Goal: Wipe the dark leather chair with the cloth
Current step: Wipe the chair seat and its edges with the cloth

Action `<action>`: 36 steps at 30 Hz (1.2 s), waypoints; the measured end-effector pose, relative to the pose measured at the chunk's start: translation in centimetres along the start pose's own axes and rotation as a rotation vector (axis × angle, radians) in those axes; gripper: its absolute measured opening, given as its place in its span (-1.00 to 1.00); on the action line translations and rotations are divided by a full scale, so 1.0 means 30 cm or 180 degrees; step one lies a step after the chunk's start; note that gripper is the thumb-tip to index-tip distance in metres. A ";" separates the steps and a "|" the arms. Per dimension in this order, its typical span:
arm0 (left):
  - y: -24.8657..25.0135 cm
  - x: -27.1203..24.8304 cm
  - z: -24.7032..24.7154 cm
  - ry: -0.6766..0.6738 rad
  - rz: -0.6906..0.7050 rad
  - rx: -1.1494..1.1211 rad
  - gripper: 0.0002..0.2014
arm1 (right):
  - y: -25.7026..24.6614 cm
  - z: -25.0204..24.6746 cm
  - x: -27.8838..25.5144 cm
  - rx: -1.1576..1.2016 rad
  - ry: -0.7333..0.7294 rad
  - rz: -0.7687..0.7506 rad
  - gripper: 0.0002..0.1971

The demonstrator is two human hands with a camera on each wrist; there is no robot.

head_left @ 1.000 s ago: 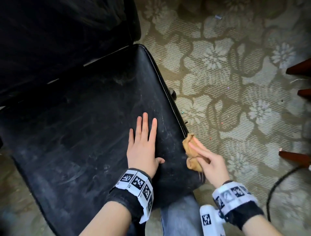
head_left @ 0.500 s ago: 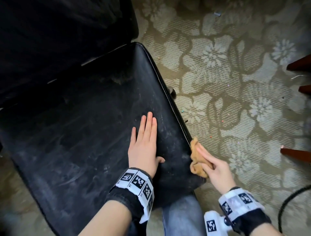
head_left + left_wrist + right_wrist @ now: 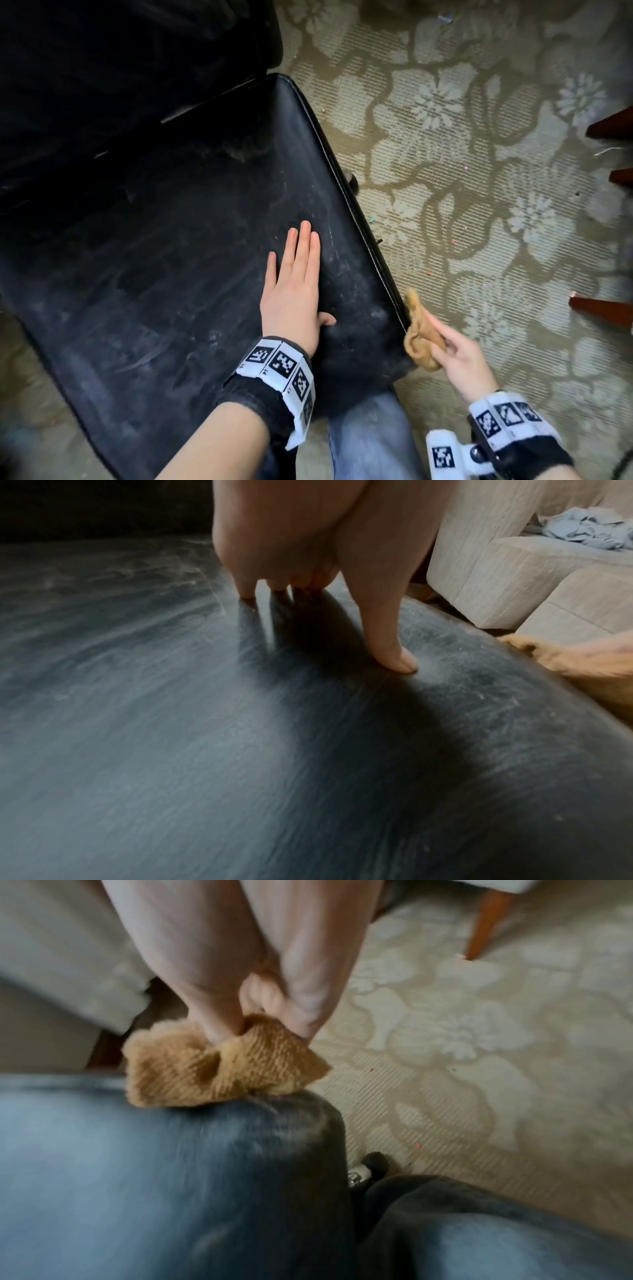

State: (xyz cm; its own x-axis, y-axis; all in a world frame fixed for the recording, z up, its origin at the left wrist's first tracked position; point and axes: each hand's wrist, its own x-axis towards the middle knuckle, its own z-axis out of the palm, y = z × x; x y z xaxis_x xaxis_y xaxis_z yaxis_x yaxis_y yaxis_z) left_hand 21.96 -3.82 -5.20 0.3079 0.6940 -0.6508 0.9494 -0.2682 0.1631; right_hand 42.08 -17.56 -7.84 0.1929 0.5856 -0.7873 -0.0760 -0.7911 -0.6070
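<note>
The dark leather chair [image 3: 164, 260] fills the left of the head view, its seat streaked with grey dust. My left hand [image 3: 294, 284] lies flat on the seat near the right edge, fingers straight, thumb tip pressing the leather [image 3: 394, 658]. My right hand [image 3: 452, 353] grips a bunched tan cloth [image 3: 419, 335] against the seat's right front corner. In the right wrist view the cloth [image 3: 219, 1066] sits on the rounded corner of the chair [image 3: 240, 1150], pinched between thumb and fingers. The cloth [image 3: 582, 669] shows at the right edge of the left wrist view.
A floral carpet [image 3: 479, 171] lies to the right of the chair. Brown wooden furniture legs [image 3: 603, 310] stand at the right edge. A pale sofa [image 3: 514, 574] stands beyond the seat. My leg in blue jeans [image 3: 370, 442] is just below the seat's front corner.
My right hand has slid the cloth along the seat's right edge toward the front corner. The left hand stays flat on the seat.
</note>
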 end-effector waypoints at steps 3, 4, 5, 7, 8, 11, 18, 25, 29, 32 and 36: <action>-0.005 0.000 0.001 0.0010 0.0009 0.0002 0.23 | -0.017 -0.005 -0.017 0.0037 -0.0276 -0.0031 -0.38; -0.007 0.000 0.004 0.0023 0.0019 -0.0010 0.23 | -0.021 0.012 -0.033 -0.0208 -0.0467 -0.0150 -0.36; -0.008 0.001 0.007 0.0039 0.0025 -0.0022 0.23 | -0.010 0.027 -0.043 -0.0412 -0.0547 -0.0250 -0.30; -0.006 0.000 0.010 0.0032 0.0029 -0.0037 0.24 | 0.011 0.040 -0.051 -0.0559 -0.0445 -0.0292 -0.24; -0.005 0.000 0.010 0.0028 0.0023 -0.0054 0.24 | 0.012 0.034 -0.044 -0.0561 -0.0350 -0.0269 -0.25; -0.004 0.003 0.007 0.0055 0.0045 -0.0056 0.24 | 0.003 -0.015 0.007 -0.0498 -0.0318 0.0076 -0.31; -0.043 -0.006 -0.004 0.0209 0.0258 -0.0321 0.17 | -0.214 0.034 0.152 0.0145 -0.0299 -0.0032 -0.43; -0.132 0.026 -0.029 0.0643 -0.0426 -0.0726 0.26 | -0.412 0.308 0.263 -0.1631 0.0295 -0.1626 -0.43; -0.141 0.031 -0.024 0.0515 -0.0411 -0.0725 0.25 | -0.436 0.299 0.301 -0.1308 0.0856 -0.1478 -0.45; -0.145 0.030 -0.023 0.0553 -0.0392 -0.0741 0.25 | -0.508 0.328 0.320 -0.0896 0.0762 -0.1518 -0.49; -0.153 0.026 -0.029 0.0548 -0.0353 -0.0743 0.24 | -0.508 0.444 0.313 -0.2884 0.0041 -0.2598 -0.45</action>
State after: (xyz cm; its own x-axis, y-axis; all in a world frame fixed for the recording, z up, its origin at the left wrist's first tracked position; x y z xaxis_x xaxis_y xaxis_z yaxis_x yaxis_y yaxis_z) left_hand 17.90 -1.47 -5.79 0.1885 0.8187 -0.5423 0.9602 -0.0376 0.2769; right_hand 32.03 2.35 -7.41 -0.1250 0.9706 -0.2058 0.7810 -0.0316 -0.6237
